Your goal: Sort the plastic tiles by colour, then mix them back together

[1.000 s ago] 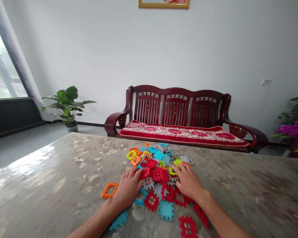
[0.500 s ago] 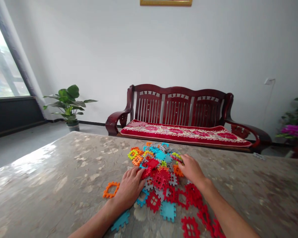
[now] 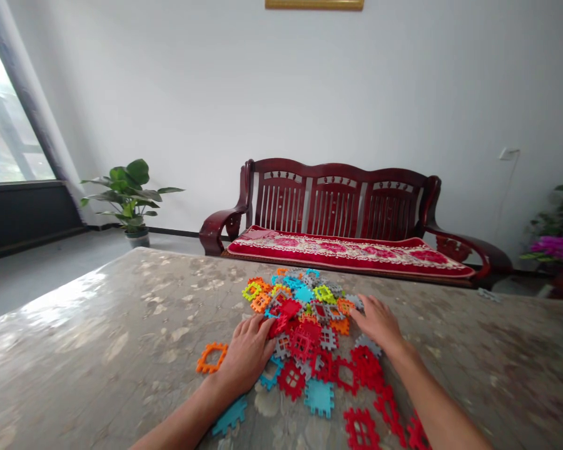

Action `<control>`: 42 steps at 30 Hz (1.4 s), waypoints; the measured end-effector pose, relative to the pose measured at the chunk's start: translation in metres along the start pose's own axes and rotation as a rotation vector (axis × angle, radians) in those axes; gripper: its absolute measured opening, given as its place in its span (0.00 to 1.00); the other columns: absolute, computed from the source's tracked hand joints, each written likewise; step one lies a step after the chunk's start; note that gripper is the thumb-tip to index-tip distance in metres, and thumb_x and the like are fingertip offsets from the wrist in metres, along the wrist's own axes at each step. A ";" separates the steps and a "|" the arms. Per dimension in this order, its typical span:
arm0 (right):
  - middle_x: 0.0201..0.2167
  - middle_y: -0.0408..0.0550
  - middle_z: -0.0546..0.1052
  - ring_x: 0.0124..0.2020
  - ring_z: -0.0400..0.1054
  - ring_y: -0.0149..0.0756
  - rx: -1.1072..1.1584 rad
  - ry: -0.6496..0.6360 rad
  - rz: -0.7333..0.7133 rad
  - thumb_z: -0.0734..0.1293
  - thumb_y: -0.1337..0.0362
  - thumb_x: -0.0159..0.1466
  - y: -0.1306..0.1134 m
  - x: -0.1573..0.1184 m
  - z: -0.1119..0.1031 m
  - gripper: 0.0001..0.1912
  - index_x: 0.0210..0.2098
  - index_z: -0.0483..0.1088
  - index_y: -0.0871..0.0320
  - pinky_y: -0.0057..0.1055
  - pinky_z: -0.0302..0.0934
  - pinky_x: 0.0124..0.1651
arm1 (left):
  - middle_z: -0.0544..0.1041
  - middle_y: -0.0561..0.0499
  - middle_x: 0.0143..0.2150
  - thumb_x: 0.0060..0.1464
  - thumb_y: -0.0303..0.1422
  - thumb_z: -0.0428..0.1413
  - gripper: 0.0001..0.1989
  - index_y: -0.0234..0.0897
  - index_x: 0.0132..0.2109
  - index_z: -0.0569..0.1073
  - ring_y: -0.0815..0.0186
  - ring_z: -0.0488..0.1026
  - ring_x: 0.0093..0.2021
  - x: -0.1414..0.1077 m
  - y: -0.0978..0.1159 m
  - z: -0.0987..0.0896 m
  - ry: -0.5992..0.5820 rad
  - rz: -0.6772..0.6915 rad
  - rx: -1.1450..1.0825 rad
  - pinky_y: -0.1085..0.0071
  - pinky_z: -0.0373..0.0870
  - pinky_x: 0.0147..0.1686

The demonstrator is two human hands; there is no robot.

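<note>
Flat plastic interlocking tiles with notched edges lie in a loose pile (image 3: 304, 331) on the table, in red, grey, blue, orange and lime. At the pile's left side, my left hand (image 3: 246, 350) rests low, its thumb and index finger closed around the edge of a red tile (image 3: 276, 325); part of that tile is hidden by the fingers. My right hand (image 3: 380, 322) is at the pile's right side, with thumb and fingers apart, beside an orange tile (image 3: 345, 306) and a grey tile (image 3: 355, 301). A lime tile (image 3: 324, 294) lies flat on top.
An orange frame tile (image 3: 212, 358) lies left of my left hand, and a blue tile (image 3: 231, 415) by its wrist. Red tiles (image 3: 361, 429) spread toward the near edge. The patterned tablecloth (image 3: 122, 337) covers the table. A wooden bench (image 3: 338, 200) stands beyond.
My right hand has let go of a lime tile and a dark red one, which now lie on the pile, and has moved right. My left hand stays in place.
</note>
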State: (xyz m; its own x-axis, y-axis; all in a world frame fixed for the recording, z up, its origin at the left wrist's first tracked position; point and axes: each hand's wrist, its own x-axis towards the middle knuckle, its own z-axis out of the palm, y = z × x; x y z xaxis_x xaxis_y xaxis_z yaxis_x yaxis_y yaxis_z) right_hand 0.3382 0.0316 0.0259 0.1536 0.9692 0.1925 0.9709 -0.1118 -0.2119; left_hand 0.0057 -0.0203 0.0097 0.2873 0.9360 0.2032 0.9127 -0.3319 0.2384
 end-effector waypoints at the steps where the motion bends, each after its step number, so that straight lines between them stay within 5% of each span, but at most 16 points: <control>1: 0.58 0.58 0.69 0.58 0.63 0.52 -0.028 -0.039 0.035 0.60 0.50 0.63 0.004 -0.003 0.003 0.27 0.58 0.66 0.55 0.48 0.59 0.55 | 0.67 0.44 0.61 0.64 0.40 0.44 0.22 0.42 0.61 0.66 0.56 0.61 0.63 0.000 0.000 0.000 0.002 0.001 -0.002 0.57 0.55 0.63; 4: 0.58 0.58 0.69 0.56 0.65 0.53 -0.076 -0.091 0.045 0.60 0.49 0.63 0.007 -0.012 0.011 0.28 0.59 0.65 0.53 0.49 0.60 0.52 | 0.67 0.45 0.61 0.64 0.40 0.44 0.21 0.43 0.61 0.66 0.57 0.61 0.63 -0.001 0.001 0.000 0.007 0.005 -0.005 0.57 0.55 0.63; 13: 0.47 0.54 0.75 0.51 0.68 0.44 -0.070 -0.042 -0.091 0.61 0.67 0.62 -0.002 -0.018 0.007 0.19 0.51 0.71 0.56 0.34 0.60 0.51 | 0.67 0.44 0.62 0.64 0.39 0.44 0.22 0.41 0.61 0.66 0.56 0.61 0.63 -0.001 0.004 -0.005 -0.012 -0.010 0.002 0.57 0.56 0.62; 17: 0.43 0.50 0.78 0.45 0.72 0.39 0.118 -0.047 -0.043 0.59 0.71 0.59 -0.005 -0.011 0.012 0.19 0.47 0.73 0.55 0.31 0.63 0.46 | 0.67 0.45 0.61 0.64 0.39 0.44 0.21 0.43 0.60 0.67 0.57 0.61 0.63 -0.002 0.003 -0.004 0.007 0.000 -0.006 0.57 0.55 0.63; 24: 0.40 0.50 0.79 0.35 0.75 0.38 0.637 0.021 0.115 0.57 0.59 0.61 -0.015 0.000 0.020 0.22 0.50 0.71 0.58 0.31 0.67 0.38 | 0.68 0.45 0.61 0.64 0.38 0.44 0.21 0.42 0.61 0.66 0.56 0.62 0.62 -0.002 0.005 -0.008 -0.007 -0.009 0.000 0.57 0.56 0.62; 29: 0.41 0.49 0.80 0.41 0.75 0.39 0.651 0.032 0.022 0.60 0.62 0.57 -0.022 -0.005 0.019 0.20 0.46 0.73 0.57 0.34 0.67 0.45 | 0.67 0.45 0.61 0.64 0.39 0.45 0.21 0.43 0.61 0.66 0.56 0.62 0.62 -0.001 0.005 -0.007 -0.013 -0.012 0.002 0.57 0.56 0.62; 34: 0.39 0.47 0.80 0.40 0.74 0.39 0.519 -0.234 -0.181 0.64 0.55 0.58 -0.029 -0.019 0.009 0.19 0.45 0.74 0.55 0.34 0.66 0.46 | 0.67 0.44 0.61 0.64 0.39 0.44 0.21 0.43 0.61 0.66 0.56 0.62 0.62 -0.001 0.006 -0.008 -0.017 -0.009 -0.004 0.56 0.56 0.62; 38: 0.58 0.53 0.70 0.58 0.64 0.47 0.438 -0.310 -0.304 0.70 0.54 0.52 -0.031 -0.032 -0.002 0.34 0.58 0.67 0.55 0.40 0.57 0.60 | 0.67 0.44 0.61 0.64 0.39 0.44 0.22 0.42 0.62 0.66 0.56 0.62 0.62 -0.001 0.006 -0.010 -0.020 -0.009 0.007 0.57 0.56 0.62; 42: 0.65 0.54 0.61 0.65 0.53 0.50 0.431 -0.425 -0.388 0.73 0.54 0.47 -0.030 -0.039 -0.011 0.47 0.64 0.59 0.55 0.43 0.49 0.65 | 0.68 0.44 0.61 0.64 0.39 0.45 0.22 0.42 0.62 0.66 0.57 0.62 0.62 -0.001 0.005 -0.008 -0.019 0.000 -0.007 0.58 0.56 0.62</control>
State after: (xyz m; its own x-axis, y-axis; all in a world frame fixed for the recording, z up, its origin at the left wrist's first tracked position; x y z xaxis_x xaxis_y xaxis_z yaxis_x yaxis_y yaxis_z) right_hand 0.3050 -0.0051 0.0350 -0.3579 0.9329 -0.0403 0.7683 0.2696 -0.5805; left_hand 0.0077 -0.0244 0.0185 0.2933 0.9379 0.1852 0.9105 -0.3331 0.2450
